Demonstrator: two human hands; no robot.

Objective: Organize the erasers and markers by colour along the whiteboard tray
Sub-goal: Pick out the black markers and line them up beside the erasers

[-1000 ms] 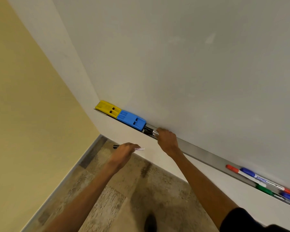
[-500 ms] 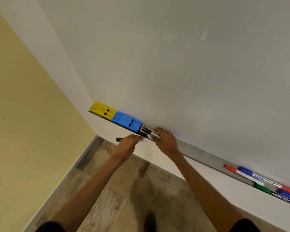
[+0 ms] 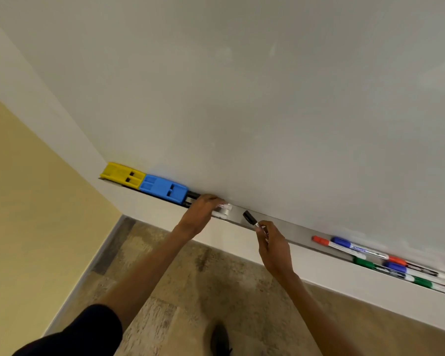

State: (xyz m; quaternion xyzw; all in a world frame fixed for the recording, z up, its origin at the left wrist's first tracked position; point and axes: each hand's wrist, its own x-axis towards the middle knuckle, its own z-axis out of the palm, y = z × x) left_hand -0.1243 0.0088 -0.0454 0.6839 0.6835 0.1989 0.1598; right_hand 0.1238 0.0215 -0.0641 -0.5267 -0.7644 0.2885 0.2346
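Observation:
A yellow eraser (image 3: 121,174) and a blue eraser (image 3: 162,188) lie end to end at the left end of the metal tray (image 3: 288,231). Right of the blue eraser lie black markers (image 3: 192,197). My left hand (image 3: 202,214) is closed over them, hiding their middles; their white ends stick out past my fingers. My right hand (image 3: 272,244) pinches another black marker (image 3: 250,218) by its barrel, cap pointing up-left, just in front of the tray. Red, blue and green markers (image 3: 357,250) lie mixed at the tray's right end.
The whiteboard (image 3: 267,98) fills the upper view. A yellow wall (image 3: 23,201) meets it at the left corner. Tiled floor and the tip of my shoe (image 3: 220,337) are below.
My left hand rose from below the tray onto the black markers beside the blue eraser. My right hand left those markers, moved right, and now holds a black marker.

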